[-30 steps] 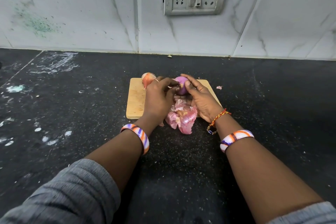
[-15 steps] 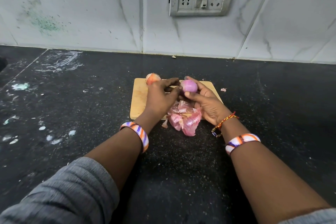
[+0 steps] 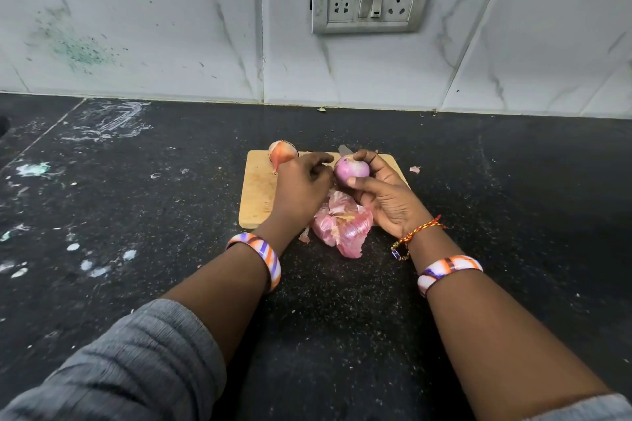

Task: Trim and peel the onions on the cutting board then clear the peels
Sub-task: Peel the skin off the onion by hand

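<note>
From the head camera, the right hand (image 3: 383,195) now holds the peeled onion (image 3: 352,169) alone, thumb and fingers curled round it above the cutting board (image 3: 256,195). The left hand (image 3: 301,188), which touched it half a second ago, has drawn just clear, fingers loosely curled and holding nothing. The unpeeled onion (image 3: 281,153) and the peels (image 3: 343,224) stay put.

Knife (image 3: 343,148) mostly hidden behind the peeled onion (image 3: 351,168).
</note>
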A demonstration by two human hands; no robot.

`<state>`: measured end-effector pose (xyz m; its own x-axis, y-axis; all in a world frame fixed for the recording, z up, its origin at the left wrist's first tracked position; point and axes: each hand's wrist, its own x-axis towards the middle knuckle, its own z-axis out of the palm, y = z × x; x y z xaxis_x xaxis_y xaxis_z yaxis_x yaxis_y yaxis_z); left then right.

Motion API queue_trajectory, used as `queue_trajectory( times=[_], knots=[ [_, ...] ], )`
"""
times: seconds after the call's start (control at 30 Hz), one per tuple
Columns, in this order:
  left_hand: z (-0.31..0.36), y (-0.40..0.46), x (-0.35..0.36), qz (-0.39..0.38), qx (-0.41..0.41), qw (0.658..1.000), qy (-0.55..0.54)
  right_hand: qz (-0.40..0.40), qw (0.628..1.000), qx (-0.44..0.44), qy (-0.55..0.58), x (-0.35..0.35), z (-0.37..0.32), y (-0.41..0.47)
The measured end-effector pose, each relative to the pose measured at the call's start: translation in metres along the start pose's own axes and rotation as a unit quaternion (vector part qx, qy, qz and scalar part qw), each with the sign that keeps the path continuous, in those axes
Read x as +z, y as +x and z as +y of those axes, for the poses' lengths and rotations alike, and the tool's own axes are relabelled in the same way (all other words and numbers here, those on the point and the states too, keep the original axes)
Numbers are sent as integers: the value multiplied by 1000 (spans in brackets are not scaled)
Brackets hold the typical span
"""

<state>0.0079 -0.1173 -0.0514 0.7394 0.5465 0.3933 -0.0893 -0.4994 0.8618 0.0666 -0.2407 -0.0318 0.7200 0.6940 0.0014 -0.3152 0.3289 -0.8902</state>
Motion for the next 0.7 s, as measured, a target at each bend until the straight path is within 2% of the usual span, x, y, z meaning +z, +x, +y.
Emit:
queue_trajectory(
  times=[0.17,0.4,0.57,0.7],
  knots=[
    [-1,2,2,-38,-9,999,-11,17,1000,-14,-16,-1,2,2],
    [0,3,-4,-40,-22,997,-66,13,1000,11,13,-1,-1,1],
    [-2,5,-2,-40,-20,997,-61,34,997,16,61,-2,0,3],
    [-3,5,1,-60,-59,993,-83,50,995,21,78,-3,0,4]
  ],
)
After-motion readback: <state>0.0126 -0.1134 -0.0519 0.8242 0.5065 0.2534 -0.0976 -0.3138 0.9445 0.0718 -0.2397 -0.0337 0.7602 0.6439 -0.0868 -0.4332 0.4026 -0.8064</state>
